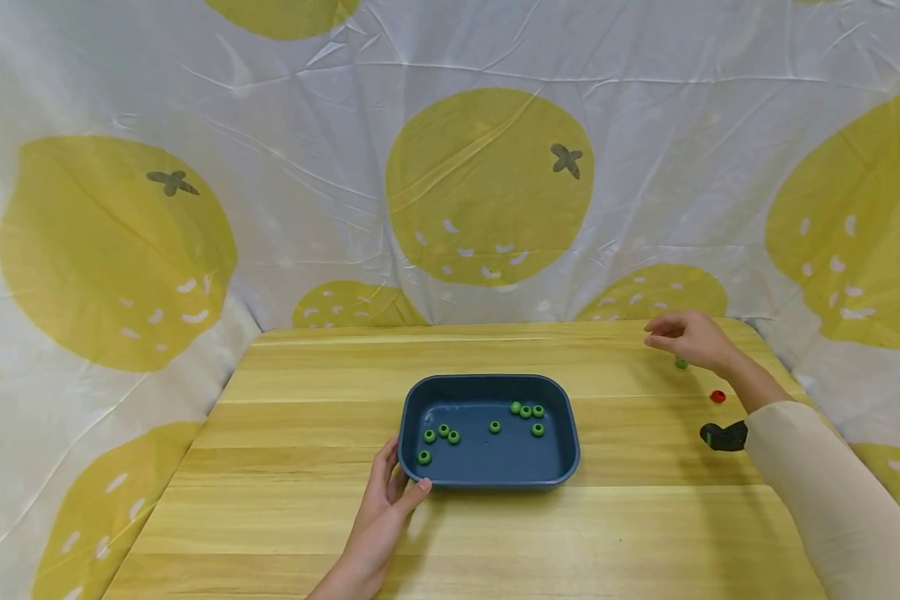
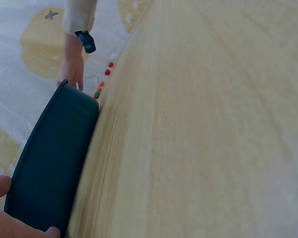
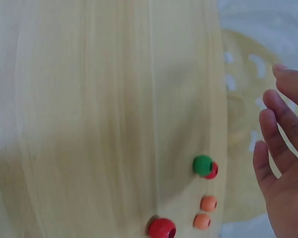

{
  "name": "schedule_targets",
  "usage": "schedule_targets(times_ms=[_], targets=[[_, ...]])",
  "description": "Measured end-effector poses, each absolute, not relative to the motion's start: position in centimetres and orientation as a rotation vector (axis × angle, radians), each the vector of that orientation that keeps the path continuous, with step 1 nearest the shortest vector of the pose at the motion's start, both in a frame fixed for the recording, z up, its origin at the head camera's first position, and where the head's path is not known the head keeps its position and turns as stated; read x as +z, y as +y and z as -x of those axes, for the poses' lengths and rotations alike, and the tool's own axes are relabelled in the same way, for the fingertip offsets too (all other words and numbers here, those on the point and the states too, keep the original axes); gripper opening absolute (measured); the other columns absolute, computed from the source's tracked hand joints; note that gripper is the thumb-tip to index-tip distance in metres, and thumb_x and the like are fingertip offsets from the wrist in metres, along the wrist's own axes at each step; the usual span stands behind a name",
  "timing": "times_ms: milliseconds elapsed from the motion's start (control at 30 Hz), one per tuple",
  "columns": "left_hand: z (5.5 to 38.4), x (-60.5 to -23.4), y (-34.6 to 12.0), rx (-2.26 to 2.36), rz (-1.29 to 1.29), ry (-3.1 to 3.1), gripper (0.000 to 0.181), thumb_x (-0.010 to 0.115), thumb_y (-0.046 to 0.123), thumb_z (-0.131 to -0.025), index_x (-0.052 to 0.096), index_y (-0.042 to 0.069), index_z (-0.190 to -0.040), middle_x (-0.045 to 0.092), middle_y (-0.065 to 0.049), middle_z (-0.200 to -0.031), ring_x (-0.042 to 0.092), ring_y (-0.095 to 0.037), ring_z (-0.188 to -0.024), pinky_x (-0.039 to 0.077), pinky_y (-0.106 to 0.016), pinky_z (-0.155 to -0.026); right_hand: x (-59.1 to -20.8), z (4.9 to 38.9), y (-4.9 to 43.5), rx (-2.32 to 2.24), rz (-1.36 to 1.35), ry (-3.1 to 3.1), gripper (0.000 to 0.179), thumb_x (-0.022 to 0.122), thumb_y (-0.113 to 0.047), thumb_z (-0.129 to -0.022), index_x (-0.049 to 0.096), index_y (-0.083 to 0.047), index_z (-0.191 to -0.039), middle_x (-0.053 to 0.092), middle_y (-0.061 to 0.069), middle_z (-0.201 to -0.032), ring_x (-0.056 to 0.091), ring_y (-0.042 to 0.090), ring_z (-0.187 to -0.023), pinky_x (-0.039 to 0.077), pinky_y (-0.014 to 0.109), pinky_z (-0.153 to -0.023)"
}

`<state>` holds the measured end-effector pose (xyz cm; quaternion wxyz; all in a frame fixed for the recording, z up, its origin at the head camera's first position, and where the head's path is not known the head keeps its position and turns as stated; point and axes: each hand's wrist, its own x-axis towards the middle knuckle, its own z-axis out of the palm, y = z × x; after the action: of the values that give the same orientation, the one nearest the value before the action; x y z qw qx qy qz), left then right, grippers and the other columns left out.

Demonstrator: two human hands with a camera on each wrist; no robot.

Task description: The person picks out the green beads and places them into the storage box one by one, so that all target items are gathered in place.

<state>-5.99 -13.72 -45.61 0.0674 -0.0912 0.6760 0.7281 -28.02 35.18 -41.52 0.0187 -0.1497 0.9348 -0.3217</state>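
A dark blue tray [image 1: 487, 465] stands on the table with several green beads [image 1: 495, 427] scattered over its floor. My left hand [image 1: 373, 521] grips its front left corner, thumb at the rim and fingers along the outer side. Up at the far right, my right hand [image 1: 692, 340] hovers over the table with loosely bent fingers and no bead showing among them. Beneath it on the wood lies a green bead [image 3: 202, 165] overlapping a red bead [image 3: 215, 171]. Two orange beads [image 3: 208, 203] and another red bead [image 3: 162, 228] lie close by.
The wooden table [image 1: 285, 467] ends at the back against a white cloth [image 1: 645, 150] printed with yellow lemons. A dark device [image 1: 724, 436] sits at my right sleeve, above the table's right side.
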Motion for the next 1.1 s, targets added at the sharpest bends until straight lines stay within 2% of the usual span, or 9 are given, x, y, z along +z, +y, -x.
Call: schedule_targets(times_ms=[267,633,1100], targets=[[6.0,-45.7,-13.7,2.210,0.262,2.030,0.085,0.071,0.010,-0.099,0.018,0.016,-0.164,0.015,-0.015,-0.170,0.016,-0.044,-0.153,0.028,-0.059,-0.118,-42.9,27.7,37.8,-0.958,0.370,2.931,0.043,0.065,-0.026,-0.105,0.064,0.008,-0.131,0.066,0.025,-0.119,0.061,0.044,-0.109,0.051,0.058,-0.087],[5.9,-45.7,-13.7,2.199,0.264,2.032,0.085,0.070,0.010,-0.099,0.016,0.015,-0.165,0.014,-0.016,-0.170,0.016,-0.045,-0.153,0.027,-0.059,-0.118,-44.5,26.5,40.0,-0.958,0.246,2.890,0.046,0.066,-0.028,-0.104,0.063,0.009,-0.131,0.065,0.030,-0.123,0.058,0.050,-0.114,0.047,0.064,-0.092],[5.9,-45.8,-13.7,2.203,0.262,2.035,0.084,0.070,0.011,-0.099,0.017,0.016,-0.165,0.015,-0.016,-0.170,0.016,-0.045,-0.153,0.028,-0.059,-0.118,-46.0,26.4,41.1,-0.890,0.197,2.916,0.045,0.067,-0.031,-0.102,0.066,0.006,-0.128,0.069,0.026,-0.119,0.059,0.050,-0.111,0.049,0.062,-0.089]])
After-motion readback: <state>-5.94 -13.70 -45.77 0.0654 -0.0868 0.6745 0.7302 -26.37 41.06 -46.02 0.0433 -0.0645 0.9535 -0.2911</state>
